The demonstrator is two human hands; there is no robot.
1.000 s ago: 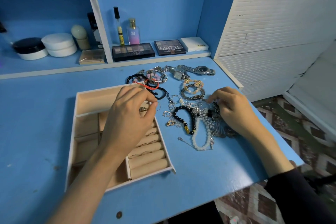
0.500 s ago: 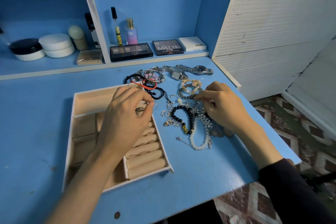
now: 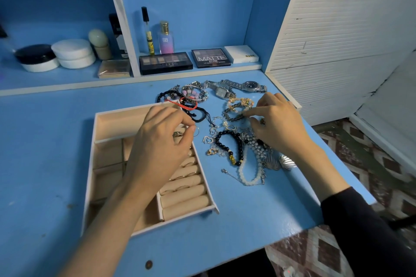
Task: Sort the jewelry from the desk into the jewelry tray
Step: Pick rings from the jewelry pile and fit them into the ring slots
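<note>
Rings are going into the tray; the bracelets and watches are lying unsorted.

The left hand (image 3: 162, 141) is pinching a thin ring (image 3: 196, 131) between thumb and forefinger over the upper end of the ring rolls (image 3: 186, 198), on the right side of the tray (image 3: 95, 164). The right hand (image 3: 281, 123) is reaching with bent fingers into the pile (image 3: 211, 139) on the desk (image 3: 45, 141), at a grey bead bracelet (image 3: 234, 115); I cannot tell whether it is gripping anything. By my judgement the sorting is only beginning. About five rings are sitting in the rolls, and the other compartments, where the arm is not hiding them, are showing nothing. Lying outside the tray are two watches (image 3: 249, 85), roughly eight bracelets (image 3: 227, 132), thin chains too tangled to count, and two silver shell pieces (image 3: 287, 162).
</note>
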